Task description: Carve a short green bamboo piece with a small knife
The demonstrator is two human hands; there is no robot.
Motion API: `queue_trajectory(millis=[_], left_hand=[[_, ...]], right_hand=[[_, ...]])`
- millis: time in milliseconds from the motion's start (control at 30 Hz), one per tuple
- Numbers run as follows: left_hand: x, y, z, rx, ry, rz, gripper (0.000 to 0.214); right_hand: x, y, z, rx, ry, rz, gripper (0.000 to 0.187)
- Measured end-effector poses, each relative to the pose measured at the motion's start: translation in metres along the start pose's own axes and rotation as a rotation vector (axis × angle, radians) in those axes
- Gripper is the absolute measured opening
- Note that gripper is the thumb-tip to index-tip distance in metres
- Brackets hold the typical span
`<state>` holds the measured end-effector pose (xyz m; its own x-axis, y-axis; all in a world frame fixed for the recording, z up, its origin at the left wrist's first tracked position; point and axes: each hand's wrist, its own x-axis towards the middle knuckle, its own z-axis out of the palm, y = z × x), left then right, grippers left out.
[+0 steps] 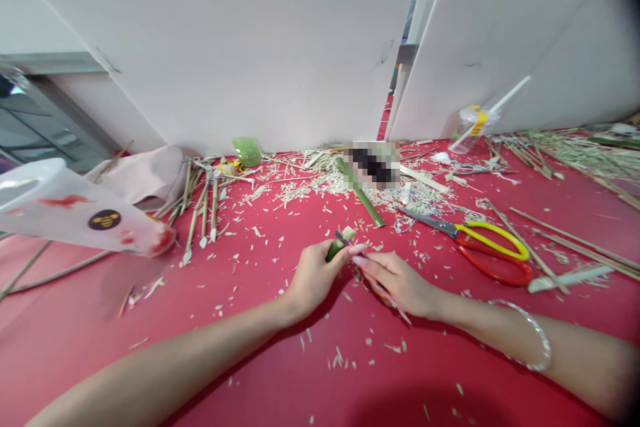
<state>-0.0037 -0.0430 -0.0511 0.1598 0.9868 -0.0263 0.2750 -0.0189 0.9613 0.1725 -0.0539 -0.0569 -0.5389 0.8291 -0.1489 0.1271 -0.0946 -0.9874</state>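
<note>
My left hand [314, 275] is closed round a short green bamboo piece [339, 245] with a pale cut end, held just above the red table [260, 360]. My right hand [395, 280] is closed beside it, its fingers pinching a small thin blade [344, 237] that lies against the top of the bamboo piece. The two hands touch at the fingertips. A silver bracelet [537, 340] circles my right wrist. Pale bamboo shavings [345, 357] are scattered under and around both hands.
Red-and-yellow scissors [493, 247] lie to the right. A long green bamboo strip [361, 195] lies behind my hands. Several thin sticks [203, 203] lie at left beside a pink cloth [145, 173]. White boards [225, 47] wall the back. A stained white plastic bag [75, 210] juts in left.
</note>
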Motion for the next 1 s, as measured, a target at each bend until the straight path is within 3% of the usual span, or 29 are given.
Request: queue_trajectory(millis=[167, 633, 1000], left_hand=[[0.0, 0.0, 0.001, -0.008, 0.011, -0.001, 0.049], [-0.006, 0.008, 0.001, -0.287, -0.147, -0.007, 0.041], [-0.001, 0.005, -0.001, -0.24, -0.098, -0.024, 0.042]], right_hand=[[0.0, -0.001, 0.002, 0.028, 0.02, -0.009, 0.051], [0.014, -0.004, -0.023, 0.217, -0.425, 0.099, 0.051], [0.003, -0.002, -0.009, 0.065, -0.168, 0.004, 0.047]])
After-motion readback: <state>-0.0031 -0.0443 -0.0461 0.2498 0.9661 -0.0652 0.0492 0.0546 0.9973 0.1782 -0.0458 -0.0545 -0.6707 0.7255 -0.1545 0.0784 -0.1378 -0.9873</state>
